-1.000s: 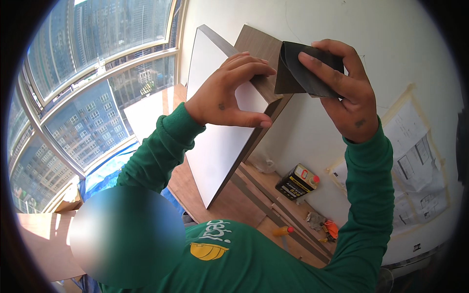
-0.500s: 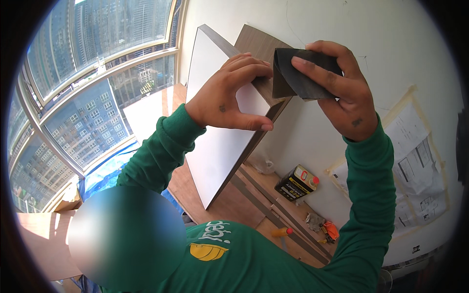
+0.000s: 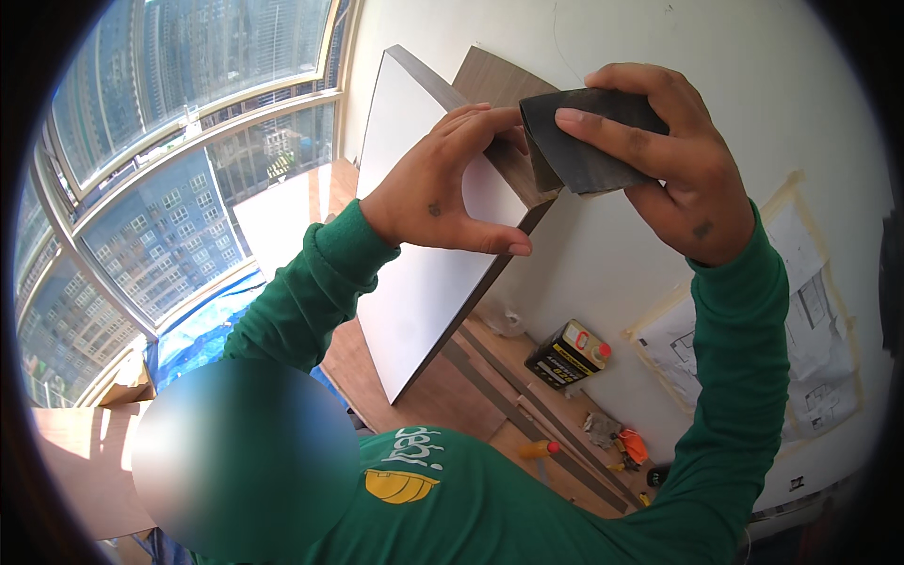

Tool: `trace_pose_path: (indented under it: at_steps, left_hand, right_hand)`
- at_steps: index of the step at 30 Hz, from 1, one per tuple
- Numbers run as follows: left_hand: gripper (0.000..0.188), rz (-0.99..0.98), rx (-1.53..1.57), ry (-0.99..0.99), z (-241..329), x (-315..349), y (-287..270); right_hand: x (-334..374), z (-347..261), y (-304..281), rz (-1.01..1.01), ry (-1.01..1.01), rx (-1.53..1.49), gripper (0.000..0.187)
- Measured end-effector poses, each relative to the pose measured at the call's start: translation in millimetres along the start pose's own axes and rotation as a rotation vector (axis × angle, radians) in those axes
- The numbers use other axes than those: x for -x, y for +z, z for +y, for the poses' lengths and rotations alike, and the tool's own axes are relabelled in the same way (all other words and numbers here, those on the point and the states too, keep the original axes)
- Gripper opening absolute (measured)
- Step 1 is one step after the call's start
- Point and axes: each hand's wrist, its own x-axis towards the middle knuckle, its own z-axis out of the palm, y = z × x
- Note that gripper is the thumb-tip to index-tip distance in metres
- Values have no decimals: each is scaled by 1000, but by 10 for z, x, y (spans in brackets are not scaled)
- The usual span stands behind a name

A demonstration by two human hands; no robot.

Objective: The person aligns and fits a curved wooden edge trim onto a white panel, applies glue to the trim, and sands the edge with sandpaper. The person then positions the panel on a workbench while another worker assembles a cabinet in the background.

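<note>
My right hand pinches a folded dark sheet of sandpaper between its fingers and thumb. The sheet's folded left end lies against the corner of a white-faced panel with wood-grain edges, which stands tilted. My left hand holds that panel by the same corner. Its fingers curl over the wood-grain edge, and the thumb stretches along the white face toward the dark lower edge. Part of the corner is hidden behind the sandpaper and my left fingertips.
Behind the panel a wood-grain board leans at the wall. Below right are a black metal can with a red cap, long strips, a yellow bottle and an orange item. Taped drawings hang right; windows stand left.
My right wrist and forearm have swung to the right, and the sandpaper has shifted slightly at the panel's corner. My left hand has barely moved on the panel.
</note>
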Motion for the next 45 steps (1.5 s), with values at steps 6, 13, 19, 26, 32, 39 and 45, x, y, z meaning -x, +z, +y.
trace_pose_path:
  at_steps: [6, 13, 19, 26, 32, 39, 45]
  left_hand:
    - [109, -3, -55, 23, -12, 7, -14]
    - [109, -15, -54, 32, 7, -4, -43]
    - [107, 12, -31, 35, 20, 2, -44]
    - [106, 11, -32, 31, 21, 8, -60]
    - [109, -47, -66, 17, 48, 5, -117]
    - [108, -18, -45, 16, 40, 11, -93]
    - [109, -27, -48, 35, 20, 11, -99]
  right_hand:
    - [-33, 6, 29, -29, 4, -40, 70]
    - [-37, 4, 13, -53, 31, -90, 70]
    - [-3, -7, 12, -41, 58, -94, 68]
    - [114, -32, 130, 90, 141, -128, 69]
    - [191, -25, 201, 161, 199, -232, 64]
    - [180, -15, 192, 174, 128, -200, 62]
    - [159, 17, 163, 153, 70, -156, 62]
